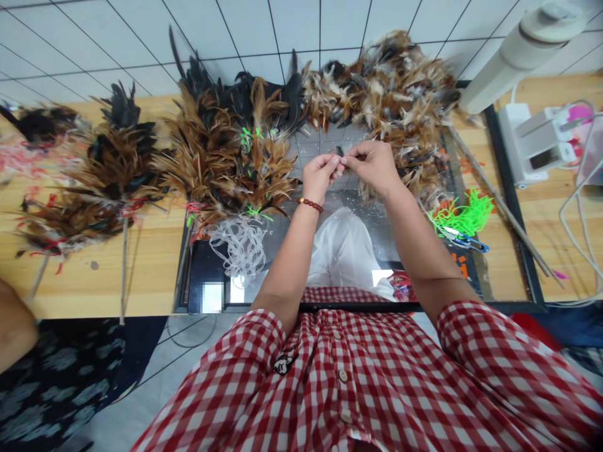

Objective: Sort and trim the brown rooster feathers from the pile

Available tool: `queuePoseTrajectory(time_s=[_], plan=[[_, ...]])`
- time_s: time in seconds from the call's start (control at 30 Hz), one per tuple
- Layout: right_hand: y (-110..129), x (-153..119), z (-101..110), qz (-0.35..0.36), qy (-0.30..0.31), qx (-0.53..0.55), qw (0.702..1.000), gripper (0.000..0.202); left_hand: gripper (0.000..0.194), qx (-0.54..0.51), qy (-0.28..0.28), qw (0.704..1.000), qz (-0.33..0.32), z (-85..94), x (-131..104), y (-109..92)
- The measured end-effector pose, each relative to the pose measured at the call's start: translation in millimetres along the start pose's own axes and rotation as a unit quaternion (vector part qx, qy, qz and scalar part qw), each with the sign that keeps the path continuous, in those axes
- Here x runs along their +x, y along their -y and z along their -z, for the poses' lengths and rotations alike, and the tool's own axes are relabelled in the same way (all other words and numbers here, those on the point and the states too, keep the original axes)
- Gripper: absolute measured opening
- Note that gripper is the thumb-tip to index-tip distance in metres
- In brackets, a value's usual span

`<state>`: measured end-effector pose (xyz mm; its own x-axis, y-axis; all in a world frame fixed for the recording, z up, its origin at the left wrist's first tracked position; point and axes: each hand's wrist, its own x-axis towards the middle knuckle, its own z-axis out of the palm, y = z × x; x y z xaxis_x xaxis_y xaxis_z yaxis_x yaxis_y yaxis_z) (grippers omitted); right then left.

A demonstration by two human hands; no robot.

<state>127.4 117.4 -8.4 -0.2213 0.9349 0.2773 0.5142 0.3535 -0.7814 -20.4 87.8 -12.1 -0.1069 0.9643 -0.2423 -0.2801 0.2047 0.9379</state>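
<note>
Over the glass tabletop, my left hand pinches something at the fingertips, where a small dark feather pokes up. The thumb and forefinger of my right hand close at the same spot and meet the left fingertips. Around them lie brown feather bundles on the left and a big heap of loose brown and white feathers at the back right. Bright green ties rest to the right beside a small blue-handled tool. A tangle of clear plastic strips sits near my left forearm.
A white bottle stands at the back right by a white power strip with cables. A thin stick slants across the black frame edge. Feather bundles on sticks lie farther left. Another person's arm shows at left.
</note>
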Motion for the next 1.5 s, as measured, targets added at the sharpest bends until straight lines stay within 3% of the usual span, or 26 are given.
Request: queuePoseTrajectory(time_s=[0.17,0.4,0.6,0.73,0.8,1.13,1.33,1.5], plan=[[-0.3,0.6,-0.4,0.031,-0.024,-0.025,0.999,0.025,0.017,-0.017,-0.01,1.0,0.006,0.3,0.0,-0.5],[6.1,-0.6,12.1,0.047,0.022,-0.05,0.997,0.027,0.017,-0.072,0.007,0.997,0.017,5.2,2.5,-0.4],[1.5,-2.7,10.7,0.073,0.058,-0.023,0.995,0.021,0.027,-0.076,0.017,0.996,-0.042,8.1,12.2,14.2],[-7.2,-4.3,0.9,0.103,0.086,0.042,0.99,0.039,0.034,-0.092,0.016,0.993,-0.069,10.4,20.4,23.1],[-9.4,-4.3,-2.5,0.106,0.091,0.068,0.988,0.038,0.036,-0.093,-0.001,0.992,-0.09,10.9,23.3,25.2],[-12.8,-0.3,-26.1,0.025,-0.05,0.136,0.989,0.034,0.029,-0.032,-0.086,0.974,-0.206,0.8,14.5,24.8],[1.2,0.7,-19.5,-0.017,0.027,0.178,0.984,0.023,0.021,-0.012,-0.104,0.969,-0.224,1.5,12.5,27.3],[7.7,2.0,-12.9,-0.081,0.063,0.255,0.961,0.036,0.017,0.007,-0.103,0.966,-0.235,4.7,13.7,29.1]])
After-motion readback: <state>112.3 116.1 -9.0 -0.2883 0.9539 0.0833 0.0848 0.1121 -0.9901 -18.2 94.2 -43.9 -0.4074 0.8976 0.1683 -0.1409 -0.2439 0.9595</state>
